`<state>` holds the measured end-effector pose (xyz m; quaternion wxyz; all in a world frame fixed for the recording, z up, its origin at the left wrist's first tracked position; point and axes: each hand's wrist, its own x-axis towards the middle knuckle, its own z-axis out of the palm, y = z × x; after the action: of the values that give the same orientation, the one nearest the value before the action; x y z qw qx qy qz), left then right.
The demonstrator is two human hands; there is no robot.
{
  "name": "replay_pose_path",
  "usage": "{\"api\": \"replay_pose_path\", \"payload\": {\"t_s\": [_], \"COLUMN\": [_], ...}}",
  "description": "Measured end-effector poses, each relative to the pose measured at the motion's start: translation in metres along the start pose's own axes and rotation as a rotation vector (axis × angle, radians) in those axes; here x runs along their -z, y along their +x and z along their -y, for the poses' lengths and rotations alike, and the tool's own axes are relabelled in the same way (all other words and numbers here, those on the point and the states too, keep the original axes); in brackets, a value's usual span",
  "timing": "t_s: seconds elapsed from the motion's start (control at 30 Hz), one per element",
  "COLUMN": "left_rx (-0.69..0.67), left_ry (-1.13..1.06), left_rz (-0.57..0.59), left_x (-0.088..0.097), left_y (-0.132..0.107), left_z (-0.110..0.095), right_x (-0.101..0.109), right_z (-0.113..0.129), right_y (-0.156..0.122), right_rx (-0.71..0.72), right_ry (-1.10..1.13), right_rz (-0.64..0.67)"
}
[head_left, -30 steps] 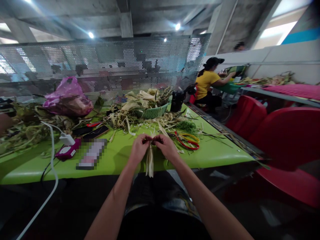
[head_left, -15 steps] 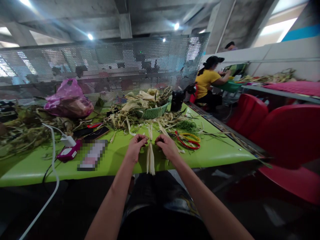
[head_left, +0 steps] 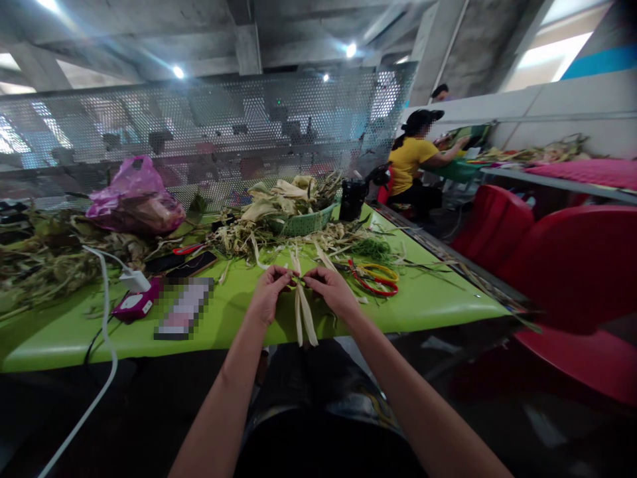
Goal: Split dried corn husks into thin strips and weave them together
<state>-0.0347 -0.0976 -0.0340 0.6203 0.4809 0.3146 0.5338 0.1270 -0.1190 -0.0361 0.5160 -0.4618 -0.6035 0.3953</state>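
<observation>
A bundle of pale dried husk strips (head_left: 305, 317), like corn husk, runs between my hands, its tails hanging toward the table's front edge and splayed into two. My left hand (head_left: 270, 292) is closed in a pinch at the bundle's left side. From the right, my right hand (head_left: 332, 290) pinches at the same height. A thin greenish strand (head_left: 298, 281) crosses the bundle between the fingertips, with both hands gripping it; its exact ends are hidden by the fingers. Scissors (head_left: 375, 279) with red and yellow handles lie right of my right hand.
A green basket (head_left: 311, 224) heaped with husks stands at the back. Left are a pink plastic bag (head_left: 134, 199), a blurred-out phone (head_left: 184, 309) and a purple power block (head_left: 139, 302) with a white cable. Red chairs (head_left: 572, 265) and a person in yellow (head_left: 411, 162) are at right.
My right hand has come slightly left, so the fingertips are closer together over the bundle. The husk tails have spread apart, one swinging right.
</observation>
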Motion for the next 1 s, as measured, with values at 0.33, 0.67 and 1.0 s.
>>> {"api": "replay_pose_path", "payload": {"t_s": [0.33,0.67,1.0], "left_rx": [-0.040,-0.063,-0.120], "left_ry": [0.046,0.092,0.206], "left_rz": [0.060,-0.001,-0.027], "left_x": [-0.003,-0.002,-0.001], "left_y": [-0.002,0.005,0.011], "left_z": [-0.003,0.004,0.008], "right_x": [0.000,0.001,0.000], "right_z": [-0.001,-0.007,-0.004], "right_y": [0.000,0.002,0.000], "right_rx": [0.079,0.168,0.102], "right_ry": [-0.221,-0.389,-0.344], "right_rz": [-0.074,-0.116,-0.102]}}
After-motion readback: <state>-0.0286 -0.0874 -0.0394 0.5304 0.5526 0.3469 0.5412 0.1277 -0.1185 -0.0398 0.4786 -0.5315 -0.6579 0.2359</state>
